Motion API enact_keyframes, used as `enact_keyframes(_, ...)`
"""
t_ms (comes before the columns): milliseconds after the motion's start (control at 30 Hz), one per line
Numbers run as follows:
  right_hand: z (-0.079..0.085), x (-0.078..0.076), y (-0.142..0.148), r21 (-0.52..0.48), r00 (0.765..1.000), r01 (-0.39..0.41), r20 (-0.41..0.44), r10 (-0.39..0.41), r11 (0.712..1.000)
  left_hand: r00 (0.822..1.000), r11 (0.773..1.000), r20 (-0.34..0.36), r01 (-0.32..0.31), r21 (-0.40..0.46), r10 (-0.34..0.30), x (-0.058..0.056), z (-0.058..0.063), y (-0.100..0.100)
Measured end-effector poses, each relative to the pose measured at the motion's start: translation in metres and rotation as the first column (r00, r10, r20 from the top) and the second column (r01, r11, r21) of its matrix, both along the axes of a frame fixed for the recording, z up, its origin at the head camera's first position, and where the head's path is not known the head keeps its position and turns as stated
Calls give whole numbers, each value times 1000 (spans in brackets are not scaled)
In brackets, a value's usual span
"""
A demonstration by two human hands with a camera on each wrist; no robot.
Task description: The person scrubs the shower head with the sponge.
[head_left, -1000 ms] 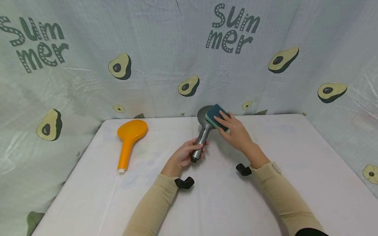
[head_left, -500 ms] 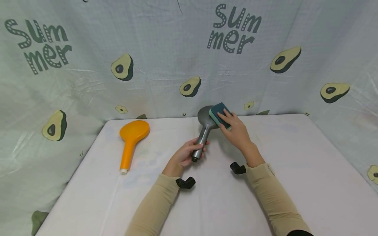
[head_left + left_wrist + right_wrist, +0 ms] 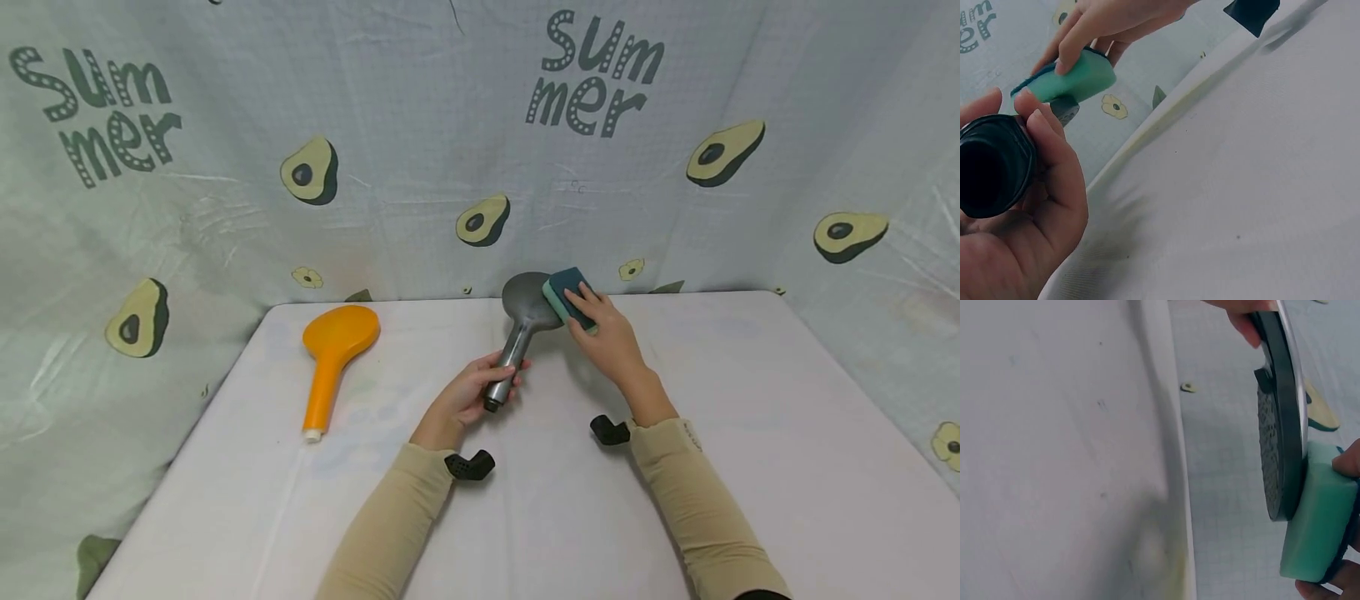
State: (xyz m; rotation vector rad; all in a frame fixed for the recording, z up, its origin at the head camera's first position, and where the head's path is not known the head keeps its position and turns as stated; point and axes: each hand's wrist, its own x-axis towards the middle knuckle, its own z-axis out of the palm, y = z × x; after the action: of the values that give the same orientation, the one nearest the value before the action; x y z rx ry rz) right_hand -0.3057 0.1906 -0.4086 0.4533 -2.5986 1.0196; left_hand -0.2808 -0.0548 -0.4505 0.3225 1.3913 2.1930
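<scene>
My left hand [image 3: 467, 395] grips the handle of a grey shower head [image 3: 525, 300], which is raised above the table with its round head pointing away from me. The smooth back of the head faces up; in the right wrist view its nozzle face [image 3: 1268, 447] is turned toward the table. A sponge [image 3: 570, 298], dark blue-green on top and light green below, is pinched by the fingers and thumb of my right hand [image 3: 611, 337]. Its green foam [image 3: 1316, 519] lies against the right edge of the shower head's back. The handle's dark open end [image 3: 988, 165] shows in the left wrist view.
An orange shower head [image 3: 335, 358] with a white handle end lies on the left of the white table [image 3: 570, 517]. Behind the table's far edge hangs a pale curtain [image 3: 405, 108] printed with avocados and lettering.
My right hand has slid the sponge rightward across the shower head's back, from near its middle to its right edge. My left hand holds the shower head nearly still.
</scene>
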Motion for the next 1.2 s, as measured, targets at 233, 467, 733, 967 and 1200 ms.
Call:
enact_keyframes(233, -2, 2, -17, 89, 986, -80, -140, 92, 993, 1000, 1000, 18, -19, 19, 19, 0, -1, -6)
enact_keyframes(467, 1, 3, -11, 59, 984, -83, -152, 91, 995, 1000, 999, 8, -13, 46, 12, 0, -2, -6)
enact_keyframes(733, 6, 6, -1, 29, 995, -35, -93, 37, 999, 1000, 999, 6, 9, 53, -9, 2, -4, -5)
enact_keyframes(967, 10, 9, 1, 91, 984, -143, -97, 151, 986, 999, 998, -21, 25, 57, -24, 1, -5, -4)
enact_keyframes(1200, 18, 6, 23, 17, 997, -58, -40, 59, 998, 995, 997, -83, 66, 29, -64, -2, -1, -2)
